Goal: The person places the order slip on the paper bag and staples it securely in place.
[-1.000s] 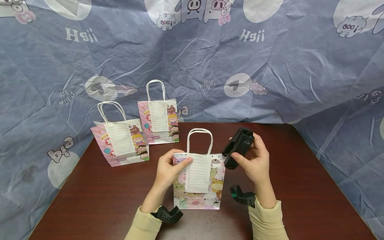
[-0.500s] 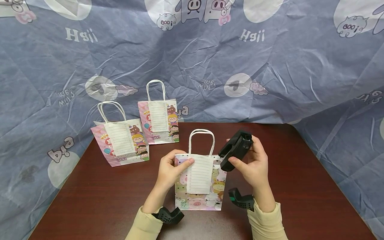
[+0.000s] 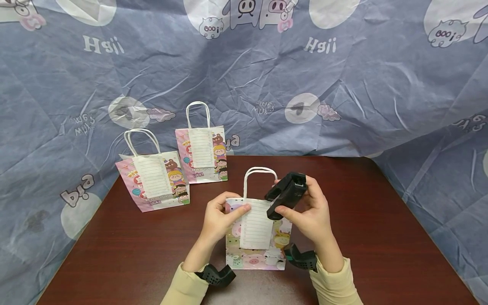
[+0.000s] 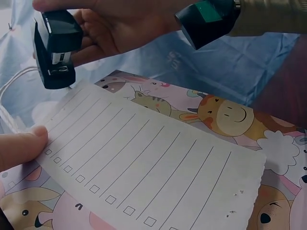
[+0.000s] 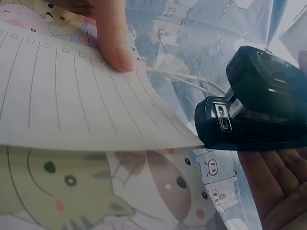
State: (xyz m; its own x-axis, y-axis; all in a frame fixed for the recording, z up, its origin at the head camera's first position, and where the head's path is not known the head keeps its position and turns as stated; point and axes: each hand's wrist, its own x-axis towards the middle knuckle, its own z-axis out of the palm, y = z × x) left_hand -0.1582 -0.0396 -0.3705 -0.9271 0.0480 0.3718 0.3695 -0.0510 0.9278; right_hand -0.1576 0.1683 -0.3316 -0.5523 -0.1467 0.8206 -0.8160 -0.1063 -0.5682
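A paper gift bag [image 3: 254,260] with cartoon animals stands upright at the table's near middle. On its front lies a lined checklist paper [image 3: 256,228], its lower end lifting off the bag in the left wrist view. My left hand [image 3: 219,216] pinches the paper and the bag's top edge at the left, thumb in front. My right hand [image 3: 312,212] grips a black stapler [image 3: 287,195] at the bag's upper right, in front of one handle root. In the right wrist view the stapler [image 5: 259,105] has its mouth apart, beside the paper's top edge.
Two pink gift bags, one nearer [image 3: 131,180] and one farther back [image 3: 183,156], stand at the table's back left, each with a lined paper on its front. A printed blue cloth [image 3: 244,84] hangs behind the brown table [image 3: 362,203].
My right hand has brought the stapler left and slightly down, from beside the bag to in front of its upper right. The held bag has shifted a little right and nearer.
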